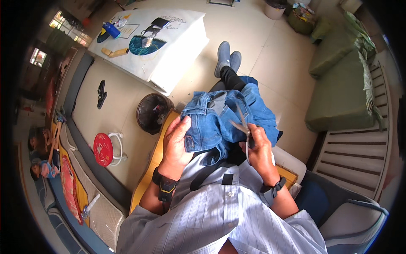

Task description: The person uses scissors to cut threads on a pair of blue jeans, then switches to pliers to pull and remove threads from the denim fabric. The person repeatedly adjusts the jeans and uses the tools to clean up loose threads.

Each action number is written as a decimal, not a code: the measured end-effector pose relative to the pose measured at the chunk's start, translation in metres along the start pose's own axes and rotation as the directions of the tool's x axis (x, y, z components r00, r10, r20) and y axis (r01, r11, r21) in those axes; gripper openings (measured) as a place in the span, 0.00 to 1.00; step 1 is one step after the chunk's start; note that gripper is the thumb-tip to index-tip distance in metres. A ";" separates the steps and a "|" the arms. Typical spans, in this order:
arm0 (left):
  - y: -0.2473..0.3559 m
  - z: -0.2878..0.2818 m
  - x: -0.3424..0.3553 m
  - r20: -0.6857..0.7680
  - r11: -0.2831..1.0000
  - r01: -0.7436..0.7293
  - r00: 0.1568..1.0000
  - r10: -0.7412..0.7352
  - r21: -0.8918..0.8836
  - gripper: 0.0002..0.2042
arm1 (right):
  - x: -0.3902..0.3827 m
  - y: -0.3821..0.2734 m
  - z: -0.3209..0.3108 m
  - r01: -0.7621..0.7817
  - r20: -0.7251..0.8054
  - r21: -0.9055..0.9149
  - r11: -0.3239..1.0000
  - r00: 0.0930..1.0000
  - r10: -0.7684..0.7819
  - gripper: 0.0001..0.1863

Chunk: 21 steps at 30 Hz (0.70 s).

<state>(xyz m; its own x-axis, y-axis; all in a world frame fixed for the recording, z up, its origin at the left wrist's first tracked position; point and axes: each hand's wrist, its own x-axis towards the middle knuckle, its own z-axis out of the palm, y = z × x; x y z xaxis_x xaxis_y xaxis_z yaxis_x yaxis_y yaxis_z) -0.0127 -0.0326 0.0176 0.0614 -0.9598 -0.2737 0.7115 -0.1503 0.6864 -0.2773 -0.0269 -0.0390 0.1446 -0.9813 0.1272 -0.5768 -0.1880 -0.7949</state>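
Scissors (245, 128) over denim (205, 129), bin (146, 121) nearby; stool (102, 149)

white table (182, 63) on pale tiled floor (283, 55), green cushions (340, 99) rightward

This looks like a home, most likely its living room. A long padded sofa (108, 213) lines the left side, with a red cushion (69, 188) and a person (50, 169) on it. A white bench (186, 42) with a decorated top stands on the tiled floor (281, 57), near black slippers (101, 95), a bin (140, 113) and a red-topped stool (102, 149). Green cushions (338, 93) and a slatted seat (357, 160) furnish the right side.
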 end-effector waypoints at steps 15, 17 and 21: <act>0.017 0.016 0.017 0.052 0.991 -0.126 0.990 0.128 -0.036 0.12 | 0.049 0.055 -0.001 0.161 -0.028 -0.237 0.958 0.985 -0.172 0.28; 0.027 0.022 0.023 0.089 0.991 -0.117 0.988 0.123 -0.061 0.13 | 0.057 0.055 -0.011 -0.069 0.040 -0.001 0.998 0.997 0.069 0.28; 0.021 -0.002 0.022 0.256 0.970 -0.139 0.948 0.188 -0.199 0.27 | 0.070 0.037 -0.045 -0.127 0.167 0.266 0.956 0.982 0.084 0.27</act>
<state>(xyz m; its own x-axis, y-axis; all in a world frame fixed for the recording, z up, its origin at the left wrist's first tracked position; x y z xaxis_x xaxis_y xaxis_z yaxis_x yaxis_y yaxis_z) 0.0052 -0.0560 0.0243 0.0131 -0.9990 0.0419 0.8210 0.0346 0.5698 -0.3244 -0.1047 -0.0331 0.2278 -0.9728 -0.0409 -0.3556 -0.0440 -0.9336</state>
